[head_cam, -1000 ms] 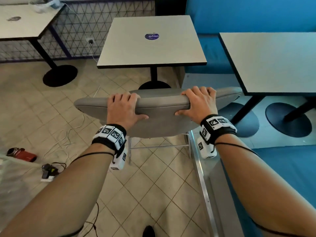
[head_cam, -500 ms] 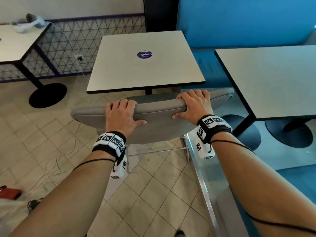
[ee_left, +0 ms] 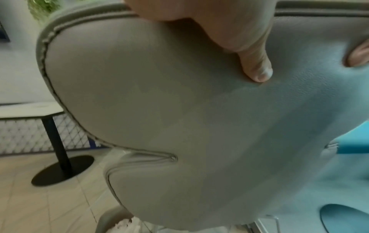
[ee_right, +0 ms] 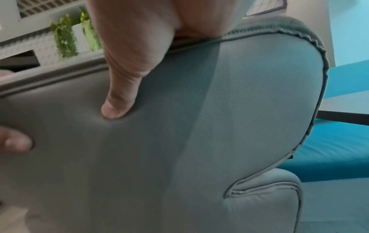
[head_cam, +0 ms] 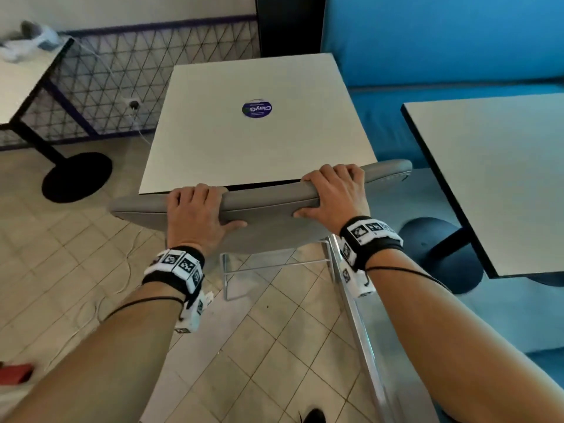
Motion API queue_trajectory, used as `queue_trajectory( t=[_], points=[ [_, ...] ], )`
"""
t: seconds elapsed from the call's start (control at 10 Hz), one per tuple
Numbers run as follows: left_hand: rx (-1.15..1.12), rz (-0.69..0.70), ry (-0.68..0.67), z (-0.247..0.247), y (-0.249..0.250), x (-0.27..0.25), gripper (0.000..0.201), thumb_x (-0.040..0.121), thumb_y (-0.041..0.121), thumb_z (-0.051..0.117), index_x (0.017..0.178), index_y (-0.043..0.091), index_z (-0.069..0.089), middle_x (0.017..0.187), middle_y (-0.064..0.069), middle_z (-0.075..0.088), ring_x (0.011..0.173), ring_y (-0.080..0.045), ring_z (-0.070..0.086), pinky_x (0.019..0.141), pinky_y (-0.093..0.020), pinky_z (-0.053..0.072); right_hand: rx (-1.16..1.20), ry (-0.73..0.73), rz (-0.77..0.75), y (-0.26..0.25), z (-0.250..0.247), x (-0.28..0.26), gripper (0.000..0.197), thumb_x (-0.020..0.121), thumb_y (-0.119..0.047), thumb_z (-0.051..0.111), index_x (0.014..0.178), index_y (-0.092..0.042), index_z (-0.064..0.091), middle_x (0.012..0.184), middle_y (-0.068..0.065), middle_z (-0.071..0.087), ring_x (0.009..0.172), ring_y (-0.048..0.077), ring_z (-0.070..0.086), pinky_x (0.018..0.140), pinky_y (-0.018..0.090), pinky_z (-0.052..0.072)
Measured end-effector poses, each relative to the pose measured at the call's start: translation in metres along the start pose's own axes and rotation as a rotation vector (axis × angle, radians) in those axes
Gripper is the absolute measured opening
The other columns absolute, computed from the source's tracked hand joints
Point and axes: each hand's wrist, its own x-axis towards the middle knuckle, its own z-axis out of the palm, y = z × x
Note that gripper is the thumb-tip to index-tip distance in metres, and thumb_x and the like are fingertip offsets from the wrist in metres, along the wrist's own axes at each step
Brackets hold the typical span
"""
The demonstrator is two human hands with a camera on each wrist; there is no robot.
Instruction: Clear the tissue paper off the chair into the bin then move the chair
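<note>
The grey padded chair [head_cam: 268, 209] stands with its backrest top right at the near edge of a white square table [head_cam: 256, 129]. My left hand [head_cam: 198, 215] grips the backrest top left of centre, fingers over the far side and thumb on the near face. My right hand [head_cam: 332, 193] grips it right of centre the same way. In the left wrist view my thumb presses the grey backrest [ee_left: 179, 118]; in the right wrist view my thumb dents the same backrest [ee_right: 219, 126]. The seat is hidden under the table. Something crumpled and white [ee_left: 127, 225] shows low in the left wrist view.
A second white table [head_cam: 500, 178] stands close on the right, over a blue bench [head_cam: 427, 96]. A third table [head_cam: 18, 83] with a black round base [head_cam: 76, 175] is at far left. Cables [head_cam: 122, 270] lie on the tiled floor; a metal rail [head_cam: 360, 325] runs along the right.
The chair has moved forward with both hands on it, from about a chair's depth short of the white table to its backrest at the table's near edge. The grips are unchanged.
</note>
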Motion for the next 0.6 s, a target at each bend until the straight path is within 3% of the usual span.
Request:
queue_trajectory(
  t=[0.2,0.3,0.4,0.5,0.6],
  points=[
    [0.000,-0.002,-0.030,-0.004,0.002,-0.004,0.076,0.072,0.078,0.057,0.117,0.017,0.057,0.102,-0.008,0.060,0.093,-0.029,0.052,0.093,-0.047,0.039,-0.037,0.008,-0.011,-0.001,0.000,-0.005,0.069,0.062,-0.073,0.066,0.115,-0.029,0.058,0.106,-0.003,0.061,0.104,0.026,0.054,0.099,0.046,0.031],
    [-0.001,-0.049,-0.023,-0.004,0.017,-0.024,0.076,0.077,0.067,0.064,0.132,0.017,0.049,0.123,-0.009,0.056,0.116,-0.032,0.047,0.108,-0.052,0.031,-0.026,-0.011,-0.001,-0.005,-0.002,-0.015,0.070,0.061,-0.072,0.067,0.116,-0.031,0.056,0.108,-0.003,0.060,0.106,0.026,0.052,0.101,0.046,0.029],
    [-0.035,-0.032,-0.009,0.000,0.041,-0.057,0.082,0.082,0.040,0.062,0.153,0.013,0.030,0.157,-0.014,0.030,0.147,-0.039,0.020,0.120,-0.058,0.008,-0.005,-0.043,0.049,-0.012,-0.007,-0.021,0.071,0.060,-0.070,0.070,0.118,-0.031,0.055,0.111,-0.002,0.059,0.109,0.027,0.051,0.108,0.046,0.024],
    [-0.115,0.235,-0.075,0.019,0.044,-0.099,0.066,0.082,0.032,0.050,0.147,0.026,0.039,0.161,-0.012,0.027,0.149,-0.041,0.017,0.119,-0.059,0.010,0.012,0.013,0.116,-0.020,-0.008,-0.035,0.074,0.066,-0.059,0.072,0.129,-0.029,0.049,0.128,0.002,0.054,0.130,0.030,0.041,0.118,0.051,0.013],
    [-0.147,0.406,-0.435,0.050,0.014,-0.152,0.044,0.080,0.038,0.041,0.118,0.060,0.044,0.144,0.007,0.053,0.139,-0.025,0.044,0.114,-0.043,0.026,0.097,0.094,0.237,-0.038,0.000,-0.069,0.080,0.080,-0.042,0.061,0.150,-0.033,0.024,0.159,0.000,0.024,0.150,0.029,0.008,0.118,0.057,-0.001]
  ],
)
